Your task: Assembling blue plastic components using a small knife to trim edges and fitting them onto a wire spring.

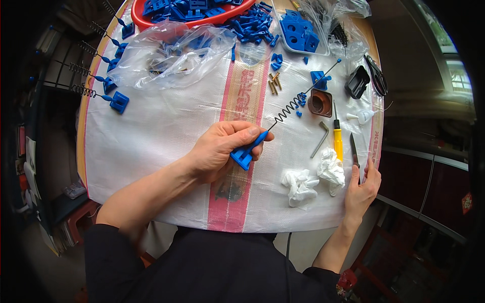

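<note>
Between the thumb and fingers of my left hand (217, 146) is a blue plastic stand (242, 157), with a black coiled spring wire (289, 109) rising from it. The wire slants up to the right and ends in a small blue tip (339, 60). At the table's right edge my right hand (362, 192) closes on the handle of a small knife (353, 145), its blade pointing away from me. Beside the knife lie a yellow-handled screwdriver (338, 144), a hex key (320, 139) and crumpled white tissues (300, 187).
Several finished-looking spring stands (119, 102) line the left edge. Farther back are a red basin (138, 19) of blue parts, a clear plastic bag (172, 55) and a clear tray (323, 49). Brass screws (274, 83), a brown cup (320, 102) and black scissors (376, 76) lie to the right.
</note>
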Demonstrator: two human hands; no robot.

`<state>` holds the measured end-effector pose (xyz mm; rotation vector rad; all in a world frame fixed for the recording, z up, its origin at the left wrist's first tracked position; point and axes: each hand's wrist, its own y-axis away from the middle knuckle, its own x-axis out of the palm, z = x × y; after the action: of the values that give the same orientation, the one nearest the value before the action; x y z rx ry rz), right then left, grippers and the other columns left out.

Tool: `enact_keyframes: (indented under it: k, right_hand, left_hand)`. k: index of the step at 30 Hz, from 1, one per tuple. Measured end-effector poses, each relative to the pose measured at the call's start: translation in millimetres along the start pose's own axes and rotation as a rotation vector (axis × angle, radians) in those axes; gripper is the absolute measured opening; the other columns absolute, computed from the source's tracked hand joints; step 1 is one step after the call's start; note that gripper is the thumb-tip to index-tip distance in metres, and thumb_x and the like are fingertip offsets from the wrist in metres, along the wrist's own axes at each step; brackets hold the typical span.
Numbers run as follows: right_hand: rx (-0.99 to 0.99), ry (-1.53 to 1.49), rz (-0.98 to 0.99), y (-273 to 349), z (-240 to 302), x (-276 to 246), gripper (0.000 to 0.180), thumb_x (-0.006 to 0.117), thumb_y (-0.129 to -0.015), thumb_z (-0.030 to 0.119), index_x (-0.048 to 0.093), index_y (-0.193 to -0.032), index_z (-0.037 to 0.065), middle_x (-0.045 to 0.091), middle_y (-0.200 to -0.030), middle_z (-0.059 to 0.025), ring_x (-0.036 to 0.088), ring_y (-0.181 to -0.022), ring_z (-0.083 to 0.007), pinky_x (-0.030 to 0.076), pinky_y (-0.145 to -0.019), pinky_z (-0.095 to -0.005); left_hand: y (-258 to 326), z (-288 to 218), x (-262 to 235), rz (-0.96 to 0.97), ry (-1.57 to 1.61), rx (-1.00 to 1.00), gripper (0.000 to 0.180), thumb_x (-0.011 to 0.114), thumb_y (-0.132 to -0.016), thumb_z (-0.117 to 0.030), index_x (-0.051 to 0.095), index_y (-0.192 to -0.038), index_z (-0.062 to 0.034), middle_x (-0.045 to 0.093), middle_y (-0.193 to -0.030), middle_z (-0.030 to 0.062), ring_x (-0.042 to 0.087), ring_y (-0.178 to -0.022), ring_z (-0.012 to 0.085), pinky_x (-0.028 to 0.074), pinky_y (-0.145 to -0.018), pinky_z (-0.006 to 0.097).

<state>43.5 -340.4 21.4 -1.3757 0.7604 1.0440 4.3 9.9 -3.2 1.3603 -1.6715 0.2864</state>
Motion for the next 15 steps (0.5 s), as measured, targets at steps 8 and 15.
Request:
enact_keyframes:
  k: [8, 15]
  right_hand:
    - [-0.255, -0.468, 0.269, 24.6, 68.8, -32.1, 0.038, 0.076, -0.076, 0.008, 0.064, -0.112, 0.0, 0.061, -0.093, -0.0127, 0.059, -0.083, -0.027, 0.049, -0.071, -0.0362]
    - [-0.501, -0.424, 0.332, 31.5, 80.5, -23.7, 0.034, 0.075, -0.066, -0.001, 0.066, -0.098, 0.003, 0.061, -0.087, -0.0106, 0.059, -0.077, -0.0261, 0.049, -0.063, -0.0348]
  left_hand:
    - [1.0, 2.8, 0.3, -0.003, -0.074, 0.048, 0.037, 0.057, -0.097, -0.019, 0.056, -0.125, 0.0046, 0.064, -0.091, 0.0061, 0.062, -0.089, 0.0135, 0.051, -0.079, 0.028]
    - [0.5, 5.3, -3.5, 0.033, -0.105, 0.084, 0.036, 0.061, -0.095, -0.016, 0.056, -0.125, 0.0028, 0.065, -0.097, 0.0067, 0.063, -0.094, 0.0146, 0.053, -0.083, 0.03]
